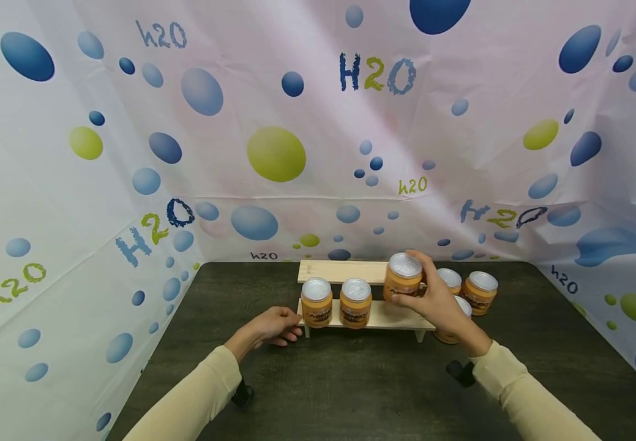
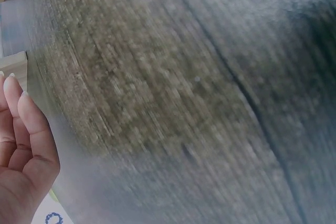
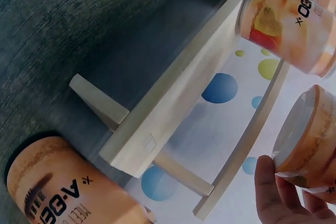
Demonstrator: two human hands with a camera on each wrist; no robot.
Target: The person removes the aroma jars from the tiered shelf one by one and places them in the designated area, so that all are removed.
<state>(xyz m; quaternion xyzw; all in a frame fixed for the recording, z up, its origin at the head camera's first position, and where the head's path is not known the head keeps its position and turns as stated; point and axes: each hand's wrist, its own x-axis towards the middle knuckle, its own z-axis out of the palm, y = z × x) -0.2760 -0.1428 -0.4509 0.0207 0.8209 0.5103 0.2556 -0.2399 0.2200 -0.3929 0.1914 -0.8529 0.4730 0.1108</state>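
Note:
A small two-step wooden shelf (image 1: 389, 315) stands on the dark table. Two orange-labelled jars with silver lids, a left one (image 1: 316, 303) and another beside it (image 1: 355, 304), stand upright on its lower step. My right hand (image 1: 440, 301) grips a third jar (image 1: 403, 275) by its side, above the right part of that step; its base (image 3: 296, 124) shows clear of the wood in the right wrist view. At the lower step's left end, my left hand (image 1: 275, 326) holds the plank edge with thumb and fingertips, partly hidden. Its fingers (image 2: 37, 124) bend lightly in the left wrist view.
Right of the shelf stand several more jars: one at the far right (image 1: 480, 294), one behind my right hand (image 1: 450, 278), and one partly covered by my wrist (image 1: 446, 337). A bubble-printed white sheet (image 1: 318, 233) walls the table's back and sides.

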